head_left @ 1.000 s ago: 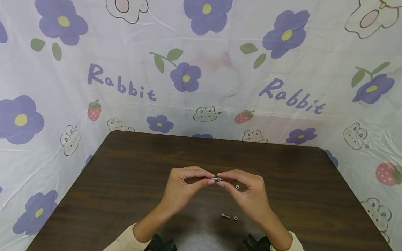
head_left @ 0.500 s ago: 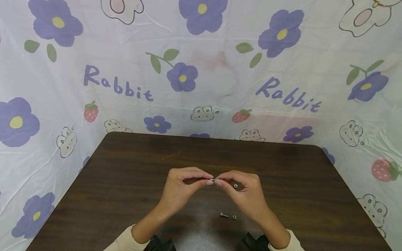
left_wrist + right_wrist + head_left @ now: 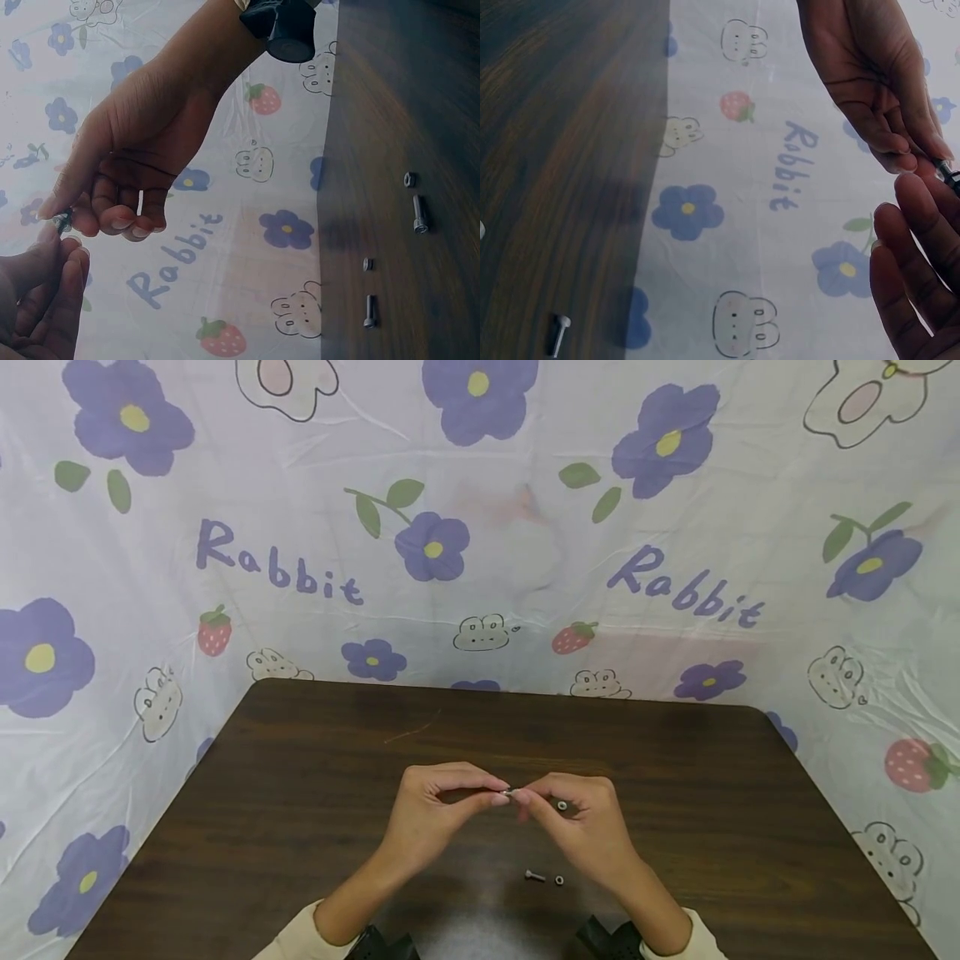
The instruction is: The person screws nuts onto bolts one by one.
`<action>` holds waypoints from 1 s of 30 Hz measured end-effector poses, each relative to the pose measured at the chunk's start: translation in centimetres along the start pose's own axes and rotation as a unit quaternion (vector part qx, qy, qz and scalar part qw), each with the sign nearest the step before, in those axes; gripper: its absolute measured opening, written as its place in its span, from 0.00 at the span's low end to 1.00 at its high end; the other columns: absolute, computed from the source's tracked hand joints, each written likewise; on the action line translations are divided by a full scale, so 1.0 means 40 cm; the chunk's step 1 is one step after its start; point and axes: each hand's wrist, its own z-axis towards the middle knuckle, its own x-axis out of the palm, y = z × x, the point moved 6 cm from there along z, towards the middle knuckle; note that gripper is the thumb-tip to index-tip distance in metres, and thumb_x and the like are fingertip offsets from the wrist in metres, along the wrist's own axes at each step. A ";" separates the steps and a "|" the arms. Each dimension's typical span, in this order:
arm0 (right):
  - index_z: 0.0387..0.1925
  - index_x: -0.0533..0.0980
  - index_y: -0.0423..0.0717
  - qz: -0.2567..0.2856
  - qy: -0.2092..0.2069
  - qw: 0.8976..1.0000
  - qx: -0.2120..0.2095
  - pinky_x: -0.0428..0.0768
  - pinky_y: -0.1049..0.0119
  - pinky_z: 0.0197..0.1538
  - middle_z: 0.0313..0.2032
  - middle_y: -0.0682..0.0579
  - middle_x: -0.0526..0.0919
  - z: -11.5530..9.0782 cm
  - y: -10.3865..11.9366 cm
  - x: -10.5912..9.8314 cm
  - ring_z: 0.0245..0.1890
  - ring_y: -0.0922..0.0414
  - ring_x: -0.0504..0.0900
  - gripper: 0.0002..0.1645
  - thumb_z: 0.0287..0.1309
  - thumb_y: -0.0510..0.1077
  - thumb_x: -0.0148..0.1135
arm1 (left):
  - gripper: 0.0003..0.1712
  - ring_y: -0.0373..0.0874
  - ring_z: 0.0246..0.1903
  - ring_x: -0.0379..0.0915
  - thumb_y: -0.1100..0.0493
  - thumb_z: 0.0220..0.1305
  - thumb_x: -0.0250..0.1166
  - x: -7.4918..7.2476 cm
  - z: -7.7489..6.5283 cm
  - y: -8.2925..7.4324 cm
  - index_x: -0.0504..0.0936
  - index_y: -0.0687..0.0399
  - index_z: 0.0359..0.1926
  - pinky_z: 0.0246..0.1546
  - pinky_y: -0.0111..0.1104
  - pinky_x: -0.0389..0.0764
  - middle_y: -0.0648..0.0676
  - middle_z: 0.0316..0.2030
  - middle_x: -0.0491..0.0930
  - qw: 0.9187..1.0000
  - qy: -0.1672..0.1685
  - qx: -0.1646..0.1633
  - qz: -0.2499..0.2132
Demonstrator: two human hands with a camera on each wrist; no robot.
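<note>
My left hand (image 3: 431,806) pinches a small silver bolt (image 3: 509,792) between thumb and forefinger, above the table. Facing it, my right hand (image 3: 585,810) has its thumb and forefinger at the bolt's other end, on a nut (image 3: 952,178) that sits around the shank. The fingertips of both hands nearly meet and hide most of the bolt in the head view. Below the hands, a second bolt (image 3: 535,877) lies on its side with a loose nut (image 3: 558,881) close to its right.
Another loose nut (image 3: 562,806) shows through the gap under my right hand. In the left wrist view a further bolt (image 3: 420,214) lies on the dark wooden table (image 3: 315,827). A printed cloth (image 3: 480,468) hangs behind and beside the table.
The right fingertips have come left to the bolt and now cover the nut that showed between the hands. A lower right finger now shows below the thumb. The head view has shifted slightly.
</note>
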 end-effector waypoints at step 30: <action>0.41 0.86 0.39 -0.017 -0.033 0.996 -0.082 0.80 0.74 0.32 0.34 0.47 0.89 0.002 0.026 -0.012 0.29 0.60 0.84 0.20 0.44 0.23 0.75 | 0.05 0.46 0.35 0.87 0.68 0.60 0.73 -0.006 0.003 -0.013 0.90 0.62 0.38 0.35 0.39 0.88 0.54 0.35 0.89 1.000 -0.002 0.002 0.008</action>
